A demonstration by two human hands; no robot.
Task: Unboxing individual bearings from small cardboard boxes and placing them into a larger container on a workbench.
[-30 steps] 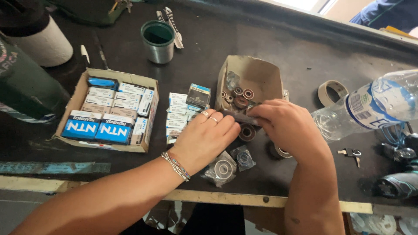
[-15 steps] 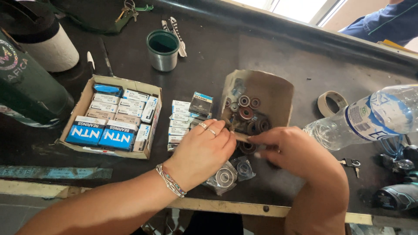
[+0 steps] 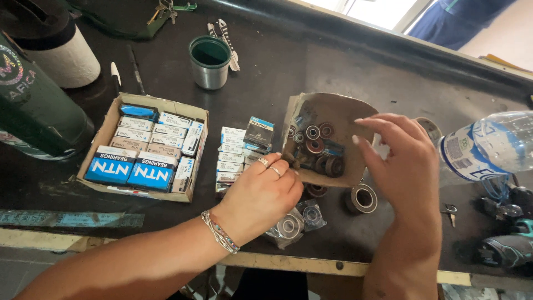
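brown cardboard, torn and tipped up on edge, made the small box [image 3: 333, 114] at the middle of the head view, and it held a loose heap of metal bearings [image 3: 315, 145] against its lower wall. the left hand [image 3: 261, 197] sat at the box's near left corner, fingers curled and pinched on something small at the rim; what exactly it pinched was too hidden to tell. the right hand [image 3: 402, 166] stood just right of the box, fingers spread and empty, its tips close to the cardboard's right wall but whether touching could not be told.

below the box lay a larger bearing [image 3: 361, 197] on the dark bench [image 3: 277, 72], and two bagged bearings [image 3: 291, 225] close under the left wrist. left of them stood a stack of small packaged boxes [image 3: 236, 158] and an open carton [image 3: 145, 147] of blue-and-white boxes. a green-lined metal cup [image 3: 210, 61] stood further back, and a plastic water bottle [image 3: 488, 144] lay at the right.

the risk, as i judged it, was the tilt: with only one hand steadying a floppy, torn box, the heap could slide out over the low edge and roll off the bench front. the bottle lying near the right elbow could also be knocked.
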